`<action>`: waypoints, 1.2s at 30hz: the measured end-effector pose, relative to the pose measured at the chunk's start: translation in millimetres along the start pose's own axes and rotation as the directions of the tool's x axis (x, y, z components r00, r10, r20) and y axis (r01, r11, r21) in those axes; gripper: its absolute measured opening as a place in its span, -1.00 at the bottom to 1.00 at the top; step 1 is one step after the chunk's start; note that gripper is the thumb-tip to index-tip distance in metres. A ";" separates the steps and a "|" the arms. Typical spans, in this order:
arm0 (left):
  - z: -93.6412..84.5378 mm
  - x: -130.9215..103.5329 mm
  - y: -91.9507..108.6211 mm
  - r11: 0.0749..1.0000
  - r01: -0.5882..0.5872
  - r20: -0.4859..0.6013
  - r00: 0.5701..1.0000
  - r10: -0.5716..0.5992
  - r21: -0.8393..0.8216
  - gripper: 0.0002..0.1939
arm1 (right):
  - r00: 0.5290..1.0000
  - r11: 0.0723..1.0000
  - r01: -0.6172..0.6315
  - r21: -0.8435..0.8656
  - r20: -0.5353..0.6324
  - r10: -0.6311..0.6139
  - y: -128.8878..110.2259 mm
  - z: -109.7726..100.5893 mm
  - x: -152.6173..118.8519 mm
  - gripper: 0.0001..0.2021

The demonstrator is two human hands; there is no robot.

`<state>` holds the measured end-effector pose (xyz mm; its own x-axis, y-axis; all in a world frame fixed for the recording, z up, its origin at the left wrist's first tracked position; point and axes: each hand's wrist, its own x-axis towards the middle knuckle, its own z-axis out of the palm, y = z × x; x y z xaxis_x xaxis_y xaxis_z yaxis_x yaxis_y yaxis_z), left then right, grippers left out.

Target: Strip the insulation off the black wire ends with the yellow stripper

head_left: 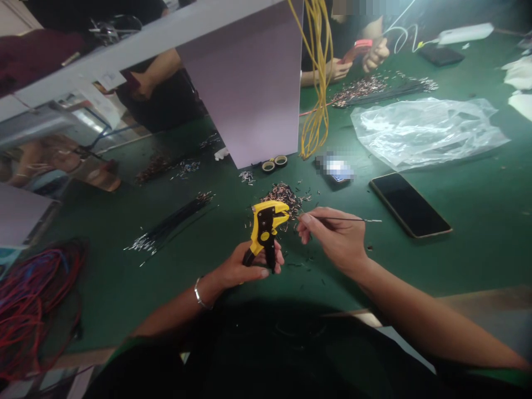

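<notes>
Garment (249, 354), bottom edge. Left hand (238, 267), centre: wrapped round 1 yellow-black tool (265, 236). Right hand (343, 241): pinching 1 black wire (368, 220); slack pinch could lose it among clippings (280, 192).

Yellow-and-black wire stripper (265, 231) stands upright above scattered wire clippings (284, 195).

Has a wire stripper (265, 224) at the frame's centre, before a heap of clippings (282, 193); a wire bundle (172, 223), left; a phone (409, 205), right, below a bag (428, 130).
</notes>
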<state>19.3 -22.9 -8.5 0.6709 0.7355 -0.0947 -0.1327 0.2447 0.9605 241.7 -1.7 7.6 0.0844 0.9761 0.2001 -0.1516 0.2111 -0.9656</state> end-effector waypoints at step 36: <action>6.1 -2.6 -4.1 0.990 0.044 -0.099 0.995 -0.031 0.131 -0.68 | 0.945 0.911 0.323 -0.255 0.141 -0.295 -0.4 -1.5 -5.1 -0.80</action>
<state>22.6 -29.7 -10.6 0.5994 0.7863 -0.1498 -0.0060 0.1916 0.9815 242.9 -6.8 6.7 -0.0140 0.8674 0.4973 0.1406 0.4941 -0.8579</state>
